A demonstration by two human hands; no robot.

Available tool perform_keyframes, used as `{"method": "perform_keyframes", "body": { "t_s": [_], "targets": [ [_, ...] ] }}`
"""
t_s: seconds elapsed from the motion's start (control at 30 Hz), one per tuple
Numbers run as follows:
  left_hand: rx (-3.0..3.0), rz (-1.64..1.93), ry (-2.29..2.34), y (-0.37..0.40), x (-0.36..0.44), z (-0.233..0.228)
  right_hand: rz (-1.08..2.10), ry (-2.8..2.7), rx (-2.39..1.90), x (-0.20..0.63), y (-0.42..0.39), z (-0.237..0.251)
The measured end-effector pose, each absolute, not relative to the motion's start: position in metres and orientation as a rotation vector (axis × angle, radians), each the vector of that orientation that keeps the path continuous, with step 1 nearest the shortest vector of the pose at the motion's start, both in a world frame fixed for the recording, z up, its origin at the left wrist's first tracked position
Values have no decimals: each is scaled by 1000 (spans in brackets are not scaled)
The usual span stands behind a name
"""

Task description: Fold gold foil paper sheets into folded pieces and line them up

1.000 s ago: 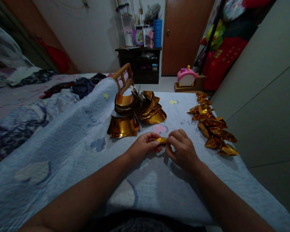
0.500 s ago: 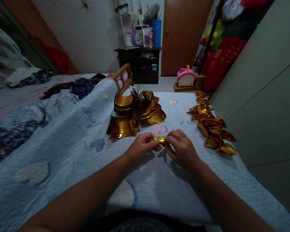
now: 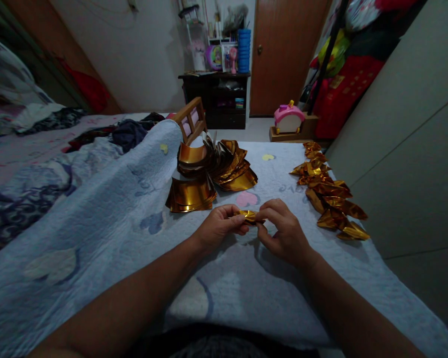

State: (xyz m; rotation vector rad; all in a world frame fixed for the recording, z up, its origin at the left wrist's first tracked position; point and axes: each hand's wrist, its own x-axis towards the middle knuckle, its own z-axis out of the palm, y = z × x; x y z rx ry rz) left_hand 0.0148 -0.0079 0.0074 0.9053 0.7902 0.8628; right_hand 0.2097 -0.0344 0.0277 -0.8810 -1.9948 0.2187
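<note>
Between my two hands is a small folded piece of gold foil paper (image 3: 249, 216), held just above the blue quilt. My left hand (image 3: 226, 221) pinches its left end between thumb and fingers. At the right end, my right hand (image 3: 280, 226) grips the edge with thumb and forefinger, its other fingers curled over. Past my hands lies a pile of curved gold foil sheets (image 3: 192, 194), fanned in several stacks. Off to the right, a row of folded gold foil pieces (image 3: 328, 194) with pointed ends runs along the quilt's edge.
A light blue quilt (image 3: 134, 278) with heart patterns covers the surface under my arms. A wooden rail (image 3: 189, 120) stands behind the foil pile. Farther back are a dark cabinet (image 3: 214, 107), a door (image 3: 283, 59) and a pink toy case (image 3: 289, 119). A pale panel (image 3: 406, 149) borders the right side.
My right thumb has shifted along the foil's lower edge, and more of the foil's right end shows. My left hand keeps its hold. The foil pile and the row look unchanged.
</note>
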Motion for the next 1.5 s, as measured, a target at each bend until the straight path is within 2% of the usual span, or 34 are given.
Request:
{"method": "perform_keyframes", "body": {
  "t_s": [0.13, 0.27, 0.37, 0.7, 1.5],
  "targets": [
    [817, 903, 708, -5, 12, 13, 700, -1611, -1046, 220, -29, 28],
    [730, 918, 658, -3, 8, 13, 1502, -1289, -1020, 225, -23, 22],
    [688, 918, 639, -3, 7, 12, 1741, -1115, -940, 223, -23, 18],
    [752, 870, 590, -6, 9, 13, 1994, -908, -778, 223, -26, 19],
    [621, 885, 621, -2, 7, 8, 1932, -953, -783, 219, -23, 12]
  ]
}}
